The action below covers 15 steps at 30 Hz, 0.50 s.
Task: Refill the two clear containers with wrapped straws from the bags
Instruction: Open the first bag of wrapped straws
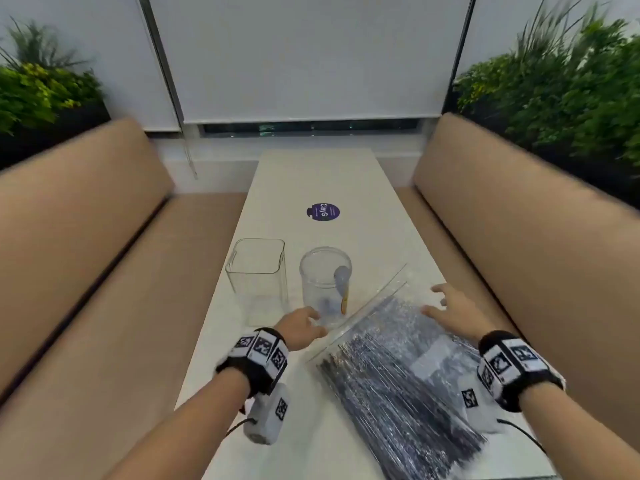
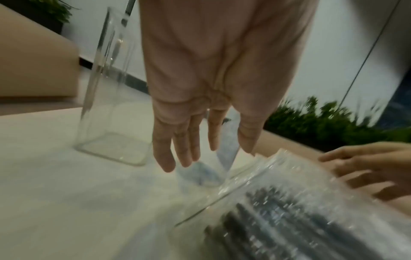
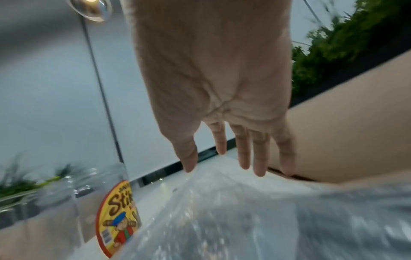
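Two clear containers seen empty on table (image 1: 311, 174): square container (image 1: 258, 271) at 11 o'clock of left hand (image 1: 299, 327), round jar (image 1: 325, 285) at 12 o'clock. Bag of wrapped straws (image 1: 391, 375) laid at 3 o'clock of jar, apparently unopened. Right hand (image 1: 450, 313) spread above bag top, nothing gripped; left hand fingers straight, nothing held. Refilling judged not begun; both containers left to fill.

Soft, even light – motion blur throughout, wide-angle bending at edges.
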{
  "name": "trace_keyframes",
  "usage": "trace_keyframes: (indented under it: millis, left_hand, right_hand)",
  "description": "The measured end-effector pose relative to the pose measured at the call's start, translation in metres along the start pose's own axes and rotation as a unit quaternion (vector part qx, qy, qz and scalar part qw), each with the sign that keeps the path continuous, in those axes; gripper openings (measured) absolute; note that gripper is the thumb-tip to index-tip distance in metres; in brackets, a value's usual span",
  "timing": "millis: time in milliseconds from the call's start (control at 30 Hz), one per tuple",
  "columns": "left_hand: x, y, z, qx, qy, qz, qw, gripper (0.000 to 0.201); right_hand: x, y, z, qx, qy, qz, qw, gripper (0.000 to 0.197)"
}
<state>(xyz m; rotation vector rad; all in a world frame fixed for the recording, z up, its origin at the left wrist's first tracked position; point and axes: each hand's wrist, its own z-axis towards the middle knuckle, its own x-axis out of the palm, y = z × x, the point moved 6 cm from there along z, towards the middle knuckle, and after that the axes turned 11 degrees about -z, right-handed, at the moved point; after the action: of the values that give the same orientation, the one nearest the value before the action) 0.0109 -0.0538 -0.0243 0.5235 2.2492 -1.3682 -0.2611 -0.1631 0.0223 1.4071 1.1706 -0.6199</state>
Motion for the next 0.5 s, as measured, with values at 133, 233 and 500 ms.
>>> trace_keyframes:
  millis: [133,233,500]
  left_hand:
    - [0.014,0.018,0.006,-0.05,0.013,0.05,0.997,0.058]
    - [0.023,0.029,0.008,-0.081,0.032,0.013,0.996,0.058]
    - [0.016,-0.007,-0.042,0.028,0.119,-0.047,0.991,0.043]
  right_hand:
    - [0.015,-0.004,-0.001,0.052,0.026,0.054,0.997,0.065]
    - [0.027,-0.001,0.001,0.059,0.03,0.036,0.997,0.05]
    - [-0.008,0.06,-0.04,-0.093,0.031,0.205,0.974,0.022]
